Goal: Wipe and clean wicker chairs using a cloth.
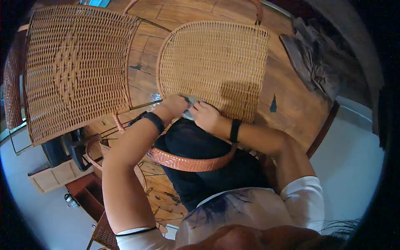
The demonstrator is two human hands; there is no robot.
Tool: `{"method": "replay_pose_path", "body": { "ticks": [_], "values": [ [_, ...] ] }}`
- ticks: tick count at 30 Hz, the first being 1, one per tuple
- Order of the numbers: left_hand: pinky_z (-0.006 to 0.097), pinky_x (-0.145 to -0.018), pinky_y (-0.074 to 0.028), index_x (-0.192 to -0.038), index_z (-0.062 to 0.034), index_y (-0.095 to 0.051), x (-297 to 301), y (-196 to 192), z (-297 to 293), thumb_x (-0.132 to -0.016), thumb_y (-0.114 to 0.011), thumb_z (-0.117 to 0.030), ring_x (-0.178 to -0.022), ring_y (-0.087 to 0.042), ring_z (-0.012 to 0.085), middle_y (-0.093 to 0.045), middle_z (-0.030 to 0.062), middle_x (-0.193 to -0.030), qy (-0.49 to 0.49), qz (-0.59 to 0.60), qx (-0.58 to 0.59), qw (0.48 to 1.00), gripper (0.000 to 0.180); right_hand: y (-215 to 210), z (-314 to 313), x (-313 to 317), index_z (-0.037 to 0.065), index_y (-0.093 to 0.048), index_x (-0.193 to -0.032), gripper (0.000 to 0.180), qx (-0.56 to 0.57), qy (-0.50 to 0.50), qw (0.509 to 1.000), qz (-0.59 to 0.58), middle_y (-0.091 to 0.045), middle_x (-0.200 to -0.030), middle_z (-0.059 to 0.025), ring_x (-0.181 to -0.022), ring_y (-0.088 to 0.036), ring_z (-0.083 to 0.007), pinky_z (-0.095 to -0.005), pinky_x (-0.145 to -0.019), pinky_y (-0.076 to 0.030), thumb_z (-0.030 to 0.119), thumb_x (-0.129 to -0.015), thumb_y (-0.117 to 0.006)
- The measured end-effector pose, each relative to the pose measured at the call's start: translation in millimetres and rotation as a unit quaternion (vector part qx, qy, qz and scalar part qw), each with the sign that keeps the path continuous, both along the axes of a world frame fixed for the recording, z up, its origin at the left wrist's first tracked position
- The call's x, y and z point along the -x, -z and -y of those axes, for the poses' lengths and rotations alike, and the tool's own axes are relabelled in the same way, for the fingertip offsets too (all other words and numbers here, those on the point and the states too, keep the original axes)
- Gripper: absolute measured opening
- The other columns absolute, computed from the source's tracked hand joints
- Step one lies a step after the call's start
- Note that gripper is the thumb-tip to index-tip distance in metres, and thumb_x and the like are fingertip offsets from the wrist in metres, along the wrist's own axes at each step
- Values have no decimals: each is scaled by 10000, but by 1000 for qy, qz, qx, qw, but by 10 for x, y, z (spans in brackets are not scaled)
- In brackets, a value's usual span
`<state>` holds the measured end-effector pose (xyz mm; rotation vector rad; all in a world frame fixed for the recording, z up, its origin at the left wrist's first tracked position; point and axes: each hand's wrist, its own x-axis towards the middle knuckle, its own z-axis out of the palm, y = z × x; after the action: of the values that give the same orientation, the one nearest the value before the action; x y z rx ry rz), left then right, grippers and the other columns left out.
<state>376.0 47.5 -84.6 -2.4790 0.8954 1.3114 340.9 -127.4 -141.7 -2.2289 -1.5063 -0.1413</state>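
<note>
A wicker chair lies tipped before me, its tan woven seat (212, 58) facing up to me and its wider woven back (77, 75) standing off to the left. At the seat's near edge my hands almost meet. My left hand (173, 106) is closed, its fingertips turned away and mostly hidden. My right hand (205, 115) is beside it, fingers bent and pressed onto a pale grey piece of thin, cloth-like material (190, 110) between the hands. Whether the left fingers also grip that piece is hard to see. A reddish woven armrest (191, 162) curves across my dark-clothed lap.
Wood-look floor (291, 112) surrounds the chair, with dark patches on it. Dark crumpled sheeting (314, 58) lies at the far right. More wicker furniture (104, 231) stands at the lower left, near a brown wooden cabinet (87, 193). A thin metal rod (146, 104) links the seat and back.
</note>
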Motion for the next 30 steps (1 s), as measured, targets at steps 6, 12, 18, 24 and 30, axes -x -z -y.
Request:
{"method": "replay_pose_path", "body": {
  "ticks": [6,12,18,24,30],
  "values": [
    [423,-690,-537,-867,-59,-665,191,193,636,-777,-542,-138,-799,-655,320,-658,153,-899,-6,-3,118,993,172,-131,889,105,46,-694,-749,207,75,-45,990,-107,-559,-1038,-86,-1066,-471,-296,-372,-880,-421,208,-694,-577],
    [426,-688,-534,-839,-57,-670,195,56,970,-767,-551,-147,-764,-658,322,-660,161,-819,-40,-1,159,986,166,-256,1261,121,-2,-672,-888,303,72,-34,993,-88,-532,-1119,-121,-1086,-469,-307,-386,-930,-417,210,-697,-572],
    [395,-729,-536,-862,-54,-676,108,79,519,-778,-544,-117,-841,-661,301,-670,152,-895,-52,24,33,998,169,-47,618,46,-20,-650,-816,270,-49,1,996,-71,-554,-1029,-130,-992,-516,-296,-360,-886,-430,199,-681,-568],
    [423,-713,-534,-881,-42,-640,140,123,642,-774,-540,-105,-859,-644,329,-651,164,-911,-30,17,92,995,160,-2,855,51,-7,-644,-850,268,11,-29,993,-111,-546,-1074,-124,-1000,-500,-267,-351,-873,-431,206,-705,-568],
    [422,-697,-530,-921,-53,-614,148,73,1184,-769,-533,-92,-816,-642,330,-645,160,-880,-19,35,181,983,177,-134,1486,-18,23,-660,-890,267,82,-10,995,-54,-541,-1128,-109,-1100,-481,-276,-357,-900,-437,188,-711,-551]
  ]
}}
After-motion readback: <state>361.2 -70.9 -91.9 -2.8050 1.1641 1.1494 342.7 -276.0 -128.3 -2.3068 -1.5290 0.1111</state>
